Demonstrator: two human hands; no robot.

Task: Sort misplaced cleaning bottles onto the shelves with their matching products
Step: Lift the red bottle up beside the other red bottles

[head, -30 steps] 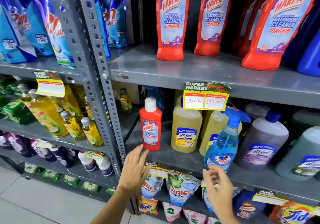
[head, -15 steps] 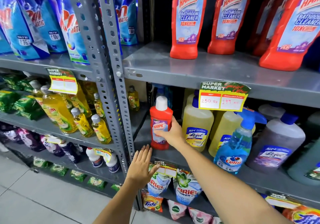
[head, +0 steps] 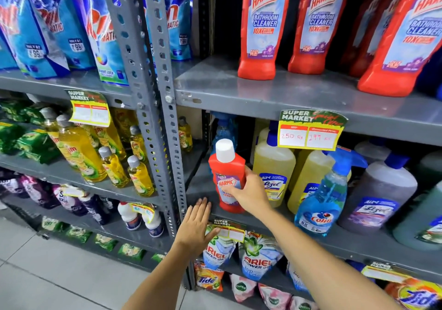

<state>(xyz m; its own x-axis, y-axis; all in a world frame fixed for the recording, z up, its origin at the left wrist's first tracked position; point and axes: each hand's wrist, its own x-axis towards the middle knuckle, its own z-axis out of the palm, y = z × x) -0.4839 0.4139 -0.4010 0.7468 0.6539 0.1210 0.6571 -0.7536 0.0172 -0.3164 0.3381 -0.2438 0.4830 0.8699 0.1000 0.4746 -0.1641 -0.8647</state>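
The small red Harpic bottle [head: 227, 178] with its white cap stands upright, tilted slightly, near the left end of the middle shelf [head: 358, 245], and the right hand [head: 248, 191] is wrapped around its lower half, fingers across the label and thumb behind the right side. Whether its base rests on the shelf or is just lifted off it cannot be told. Just to its right stand yellow Lizol bottles [head: 273, 171] with blue caps, then a blue Colin spray bottle [head: 321, 197], then a grey-purple Lizol bottle [head: 380, 190] and a green one at the frame's edge. Behind the red bottle a second blue spray bottle [head: 223, 127] shows in the shadow. The left hand [head: 196, 228] is flat and spread, fingers together, palm against the front lip of that same shelf beside the grey perforated upright [head: 155, 108], its thumb touching a small price tag [head: 229, 230]. A larger price tag [head: 311, 130] reading 250 and 199 hangs from the shelf above, where several large red Harpic bathroom cleaner bottles [head: 262, 27] stand in a row. Below the middle shelf lie Ariel pouches [head: 258, 254] and Tide packs. In the left bay are blue detergent pouches [head: 47, 22] on top and yellow dishwash bottles [head: 79, 151] under them.
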